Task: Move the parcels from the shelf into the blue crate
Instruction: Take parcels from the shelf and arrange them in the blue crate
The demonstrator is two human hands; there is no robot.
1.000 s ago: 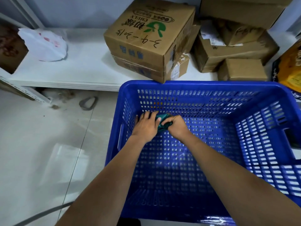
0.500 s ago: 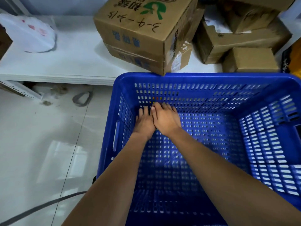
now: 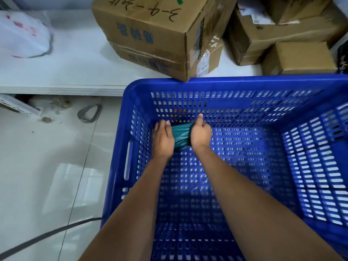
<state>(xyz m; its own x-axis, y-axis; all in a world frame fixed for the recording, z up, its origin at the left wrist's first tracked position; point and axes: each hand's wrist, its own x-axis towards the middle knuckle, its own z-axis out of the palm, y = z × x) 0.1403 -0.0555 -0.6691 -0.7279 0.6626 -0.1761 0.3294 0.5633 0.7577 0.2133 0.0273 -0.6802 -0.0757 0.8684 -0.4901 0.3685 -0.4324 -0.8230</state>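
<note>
A small teal plastic parcel (image 3: pixel 181 135) lies at the far left corner of the blue crate's floor. My left hand (image 3: pixel 162 138) and my right hand (image 3: pixel 201 132) flank it, palms against its sides, fingers curled around it. The blue crate (image 3: pixel 244 83) stands on the floor against the white shelf (image 3: pixel 66 72). On the shelf sit a large cardboard box (image 3: pixel 154 34) with handwritten numbers, stacked boxes (image 3: pixel 267 34) to its right, and a small brown box (image 3: pixel 301 58).
A white plastic bag (image 3: pixel 24 34) lies on the shelf at far left. The tiled floor (image 3: pixel 47 166) left of the crate holds a grey strap loop (image 3: pixel 89 113) and a dark cable (image 3: pixel 47 234).
Half a second ago my hands lay flat together and covered the parcel. They have since moved apart onto its sides, so the teal parcel shows between them. The camera tilted closer.
</note>
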